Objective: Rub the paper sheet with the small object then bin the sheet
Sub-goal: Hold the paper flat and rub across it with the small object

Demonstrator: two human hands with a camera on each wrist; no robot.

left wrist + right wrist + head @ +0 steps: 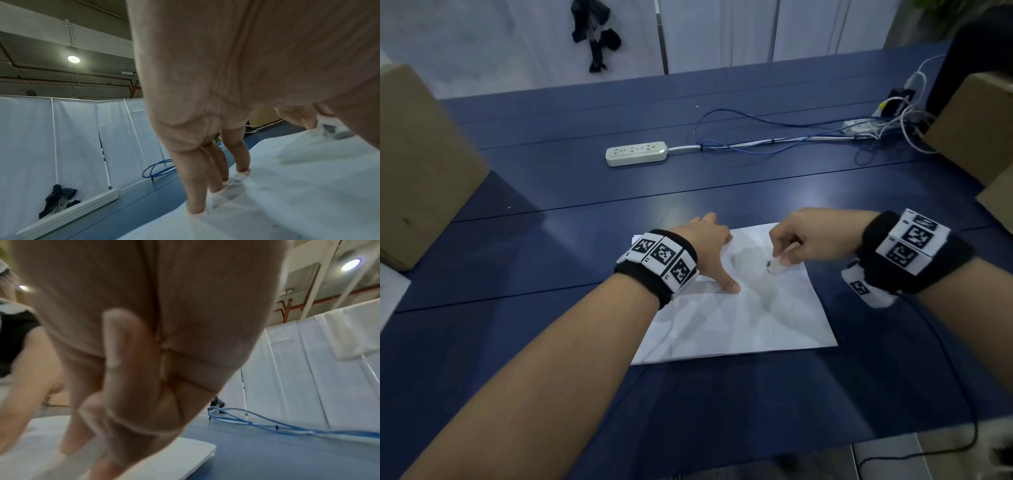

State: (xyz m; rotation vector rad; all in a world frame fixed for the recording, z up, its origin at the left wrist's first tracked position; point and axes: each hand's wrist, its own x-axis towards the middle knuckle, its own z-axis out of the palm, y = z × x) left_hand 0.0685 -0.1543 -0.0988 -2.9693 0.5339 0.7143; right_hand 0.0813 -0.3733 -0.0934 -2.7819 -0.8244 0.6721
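On sheet [739, 318]: right hand [808, 240] pinches, apparently, eraser [776, 266]

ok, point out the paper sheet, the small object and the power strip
paper sheet [756, 325]: head view, bare lower middle of the sheet.
small object [776, 267]: head view, white tip showing below the right hand's fingers.
power strip [636, 153]: head view, middle of its top face.
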